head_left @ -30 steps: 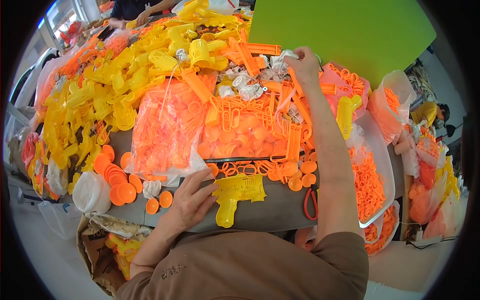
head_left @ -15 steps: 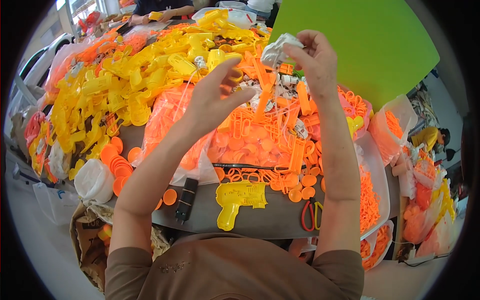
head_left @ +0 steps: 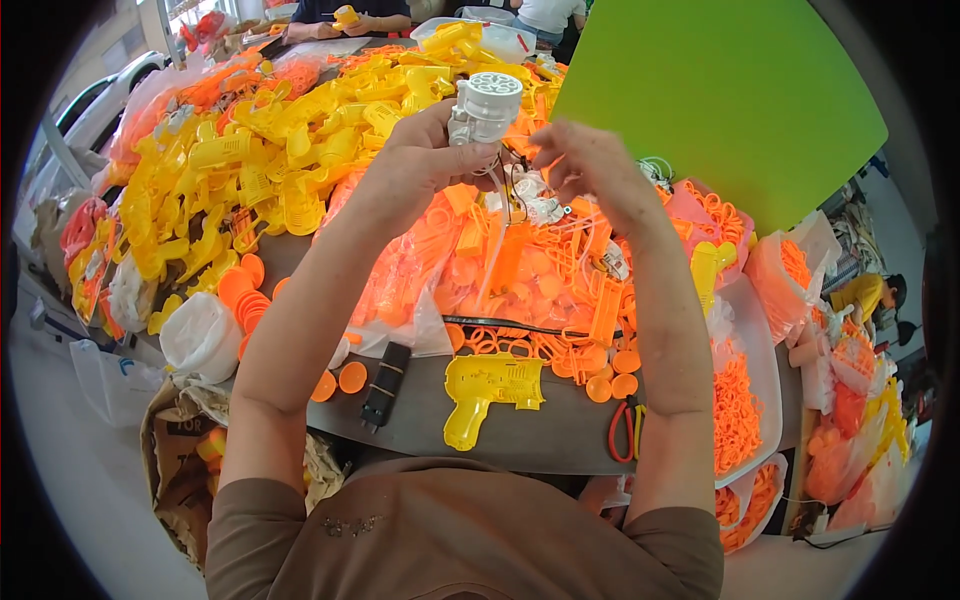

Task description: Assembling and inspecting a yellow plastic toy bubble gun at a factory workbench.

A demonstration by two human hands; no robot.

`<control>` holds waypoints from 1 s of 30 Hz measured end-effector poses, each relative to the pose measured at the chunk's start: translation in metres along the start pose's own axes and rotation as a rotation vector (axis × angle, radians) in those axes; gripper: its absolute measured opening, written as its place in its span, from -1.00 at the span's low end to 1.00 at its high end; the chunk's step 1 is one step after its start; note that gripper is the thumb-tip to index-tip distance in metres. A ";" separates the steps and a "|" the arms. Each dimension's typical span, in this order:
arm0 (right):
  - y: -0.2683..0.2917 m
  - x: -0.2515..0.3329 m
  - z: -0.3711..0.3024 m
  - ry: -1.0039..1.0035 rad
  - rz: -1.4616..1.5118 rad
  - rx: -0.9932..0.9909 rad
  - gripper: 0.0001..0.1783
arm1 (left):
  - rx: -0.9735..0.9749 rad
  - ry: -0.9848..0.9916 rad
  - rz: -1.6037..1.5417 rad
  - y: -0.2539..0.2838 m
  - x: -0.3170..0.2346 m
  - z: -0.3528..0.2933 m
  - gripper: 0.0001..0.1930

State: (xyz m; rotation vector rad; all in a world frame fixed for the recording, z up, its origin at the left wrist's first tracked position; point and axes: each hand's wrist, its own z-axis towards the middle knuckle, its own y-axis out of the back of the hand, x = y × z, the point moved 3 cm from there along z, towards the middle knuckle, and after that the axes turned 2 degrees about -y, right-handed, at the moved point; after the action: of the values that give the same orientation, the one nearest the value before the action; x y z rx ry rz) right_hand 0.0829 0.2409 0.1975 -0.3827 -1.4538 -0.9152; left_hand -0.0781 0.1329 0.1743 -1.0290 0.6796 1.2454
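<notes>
My left hand [head_left: 425, 155] is closed around a white plastic mechanism [head_left: 484, 105] with a round, pierced disc on top. A thin clear tube [head_left: 495, 240] and dark wires hang below it. Just to its right, my right hand [head_left: 595, 175] has loosely bent fingers, apart, with nothing visible in them. A yellow toy-gun shell half [head_left: 485, 395] lies on the table in front of me, its hollow side up. Left of it is a black bar-shaped tool [head_left: 385, 385]; to the right lie red-and-yellow-handled cutters [head_left: 627, 430], partly hidden by my right forearm.
Yellow shell parts [head_left: 270, 160] heap up at the left and back. Orange parts fill a clear bag [head_left: 400, 290] and a right-hand tub [head_left: 775, 400]. A green panel [head_left: 720, 100] stands at back right; a white container [head_left: 198, 335] is at left. Across the table, another person holds a yellow part.
The white mechanism has passed from my right hand to my left and now shows its disc upright. My right hand has moved down and slightly left.
</notes>
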 end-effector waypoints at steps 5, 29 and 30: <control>-0.022 -0.027 -0.008 -0.082 0.389 0.374 -0.64 | 0.081 0.014 0.002 0.000 -0.006 -0.006 -0.66; -0.035 0.016 0.032 0.086 0.401 -0.080 -0.85 | -0.248 0.160 0.026 0.009 0.000 0.012 -0.73; -0.032 0.013 0.037 0.103 0.420 -0.129 -0.85 | -0.282 0.164 0.064 0.009 0.002 0.016 -0.72</control>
State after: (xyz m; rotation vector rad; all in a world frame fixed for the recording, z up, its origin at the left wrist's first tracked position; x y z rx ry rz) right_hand 0.0332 0.2437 0.2055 -0.6978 -1.1634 -0.6778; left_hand -0.0877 0.1479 0.1770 -1.3624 0.6793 1.3486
